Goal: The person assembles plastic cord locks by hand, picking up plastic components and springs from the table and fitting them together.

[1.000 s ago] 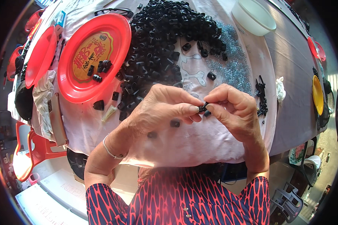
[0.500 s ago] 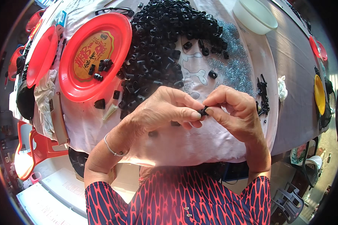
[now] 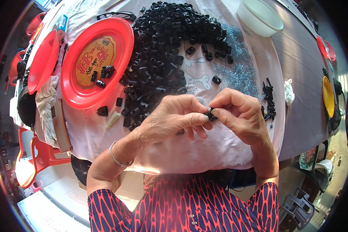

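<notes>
My left hand (image 3: 176,116) and my right hand (image 3: 240,118) meet above the near part of the table. Pinched between their thumbs and forefingers is a small black plastic part (image 3: 210,115), partly covered by the fingertips. Just beyond my hands spreads a large heap of short black tubular plastic pieces (image 3: 154,62). A scatter of small silvery springs (image 3: 237,65) lies along the heap's right side. One loose black piece (image 3: 216,79) rests on the cloth past my right hand.
A red plate (image 3: 70,91) at the left holds several black pieces. Right of my hands lie thin black pins (image 3: 268,100) and a crumpled white tissue (image 3: 289,92). A whitish tub (image 3: 259,19) stands far right, glasses (image 3: 116,15) far left. A pale cloth (image 3: 174,158) covers the table.
The pinched black part has turned a little, and more of it shows between my fingertips. My left hand has shifted slightly. The scene has moved a little in view.
</notes>
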A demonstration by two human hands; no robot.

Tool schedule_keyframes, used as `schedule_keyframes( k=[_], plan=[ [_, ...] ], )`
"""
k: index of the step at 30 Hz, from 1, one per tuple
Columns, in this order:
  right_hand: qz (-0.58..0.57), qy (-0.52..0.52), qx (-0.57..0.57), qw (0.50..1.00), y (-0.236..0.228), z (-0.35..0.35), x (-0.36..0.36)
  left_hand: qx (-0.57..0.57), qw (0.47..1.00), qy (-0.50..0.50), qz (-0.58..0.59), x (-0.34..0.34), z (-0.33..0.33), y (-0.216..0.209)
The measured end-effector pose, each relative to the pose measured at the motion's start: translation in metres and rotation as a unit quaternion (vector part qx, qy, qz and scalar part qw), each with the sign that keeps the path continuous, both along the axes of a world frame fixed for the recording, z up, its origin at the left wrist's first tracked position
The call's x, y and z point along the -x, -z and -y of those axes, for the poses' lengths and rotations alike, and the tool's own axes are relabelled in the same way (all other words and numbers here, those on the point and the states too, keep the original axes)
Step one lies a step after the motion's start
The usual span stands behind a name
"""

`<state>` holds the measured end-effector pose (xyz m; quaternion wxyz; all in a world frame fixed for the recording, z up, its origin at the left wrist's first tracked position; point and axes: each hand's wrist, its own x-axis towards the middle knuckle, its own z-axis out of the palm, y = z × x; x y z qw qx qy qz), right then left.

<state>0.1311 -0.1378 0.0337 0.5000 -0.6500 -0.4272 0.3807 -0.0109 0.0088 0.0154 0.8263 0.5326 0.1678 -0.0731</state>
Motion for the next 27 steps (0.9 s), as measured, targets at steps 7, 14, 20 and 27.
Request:
schedule_keyframes(
  k=[7, 14, 20, 27],
  plan=[
    [-0.030, 0.012, 0.009, 0.999, 0.003, -0.001, 0.001, -0.006, 0.998, -0.045, 0.045, 0.000, 0.006, 0.007],
    [0.014, 0.032, -0.025, 0.999, 0.010, -0.004, 0.005, -0.040, 0.993, -0.083, 0.073, 0.000, 0.012, 0.013],
    [0.089, 0.028, -0.074, 0.993, 0.025, -0.004, 0.007, -0.048, 0.991, -0.116, 0.047, 0.000, 0.016, 0.011],
    [0.172, 0.087, -0.148, 0.970, 0.029, -0.011, 0.014, -0.071, 0.983, -0.153, 0.072, -0.001, 0.023, 0.014]
  ],
)
